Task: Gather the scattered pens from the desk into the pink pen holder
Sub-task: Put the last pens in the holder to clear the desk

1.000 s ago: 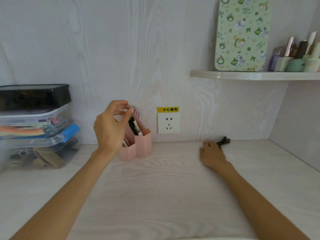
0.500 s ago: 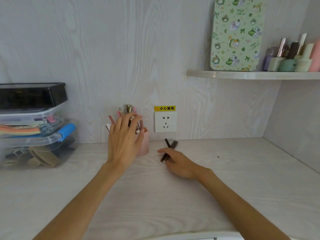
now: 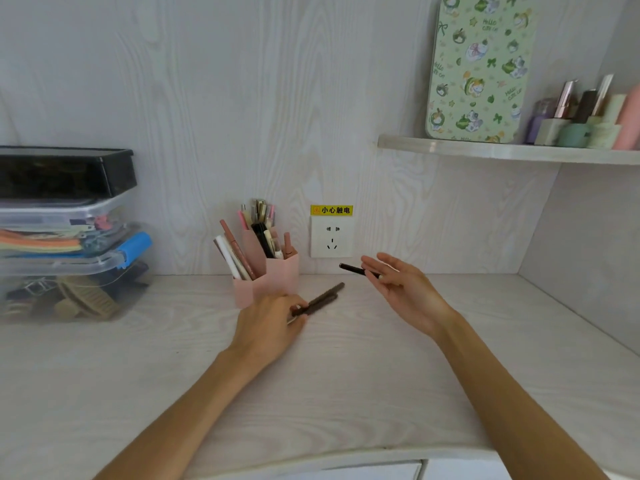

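Note:
The pink pen holder (image 3: 277, 275) stands on the desk against the back wall, with several pens sticking up out of it. Just in front of it my left hand (image 3: 268, 329) rests on the desk, fingers closed on the near ends of two dark brown pens (image 3: 325, 296) that lie slanted up to the right. My right hand (image 3: 403, 292) hovers to the right, palm turned up and fingers loosely spread, with a black pen (image 3: 353, 270) lying across them and pointing left.
Stacked clear storage boxes (image 3: 69, 244) with a black lid fill the left side. A white wall socket (image 3: 331, 235) with a yellow label sits behind the holder. A shelf (image 3: 502, 152) at upper right carries a green tin and small bottles. A side wall closes the right.
My left hand left the holder and came down onto the two brown pens. My right hand let those go and rose to the right with a black pen.

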